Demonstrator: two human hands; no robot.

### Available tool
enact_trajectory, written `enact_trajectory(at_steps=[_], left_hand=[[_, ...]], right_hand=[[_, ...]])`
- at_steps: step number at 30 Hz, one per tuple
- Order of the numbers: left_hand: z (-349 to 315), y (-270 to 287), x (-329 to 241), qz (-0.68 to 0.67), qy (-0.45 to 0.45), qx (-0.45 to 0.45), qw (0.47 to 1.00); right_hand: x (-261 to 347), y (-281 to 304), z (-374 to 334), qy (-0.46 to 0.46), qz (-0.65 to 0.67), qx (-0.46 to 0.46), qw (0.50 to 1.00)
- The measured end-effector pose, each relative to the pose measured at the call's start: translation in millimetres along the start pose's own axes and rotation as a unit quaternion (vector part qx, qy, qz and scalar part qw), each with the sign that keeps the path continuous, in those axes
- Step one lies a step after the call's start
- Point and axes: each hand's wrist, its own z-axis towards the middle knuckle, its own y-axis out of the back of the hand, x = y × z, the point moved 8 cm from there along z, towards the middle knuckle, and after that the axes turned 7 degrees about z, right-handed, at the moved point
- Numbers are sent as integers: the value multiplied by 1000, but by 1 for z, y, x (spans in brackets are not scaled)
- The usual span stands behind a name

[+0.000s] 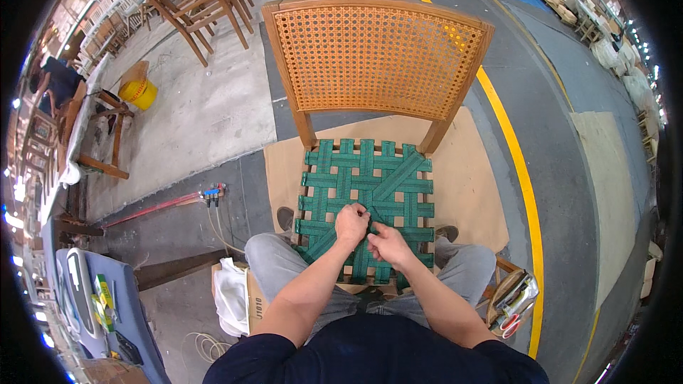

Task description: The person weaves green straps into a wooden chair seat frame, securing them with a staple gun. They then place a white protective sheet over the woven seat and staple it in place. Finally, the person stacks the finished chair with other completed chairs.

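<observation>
A wooden chair with a woven cane back [377, 57] stands in front of me, its back on the far side. Green webbing straps [366, 163] cross over and under each other across its seat frame. One diagonal strap [398, 176] runs from the far right corner toward the middle of the seat. There, my left hand [351, 225] pinches green webbing with its fingertips. Close beside it on the right, my right hand [389, 244] is closed, thumb and forefinger on the webbing as well. The exact grip of both is partly hidden by the fingers.
Brown cardboard [466, 171] lies under the chair. A wooden tray of tools with red-handled scissors [510, 324] is by my right knee. At left are a blue-grey padded surface [117, 277], air hoses with a blue fitting [213, 192], a yellow bucket [139, 92] and wooden chairs [196, 3].
</observation>
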Motion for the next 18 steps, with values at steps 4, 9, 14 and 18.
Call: enact_trajectory(at_steps=[4, 9, 14, 18], left_hand=[[1, -1, 5, -6, 2, 14, 1000], [10, 1, 6, 1, -19, 39, 999], [35, 29, 7, 110, -24, -61, 992], [68, 6, -11, 233, -23, 149, 961]], right_hand=[[-11, -28, 4, -148, 215, 1, 965], [-21, -42, 22, -170, 360, 29, 917], [-23, -62, 62, -214, 624, 54, 750], [-24, -58, 87, -214, 702, 111, 671]])
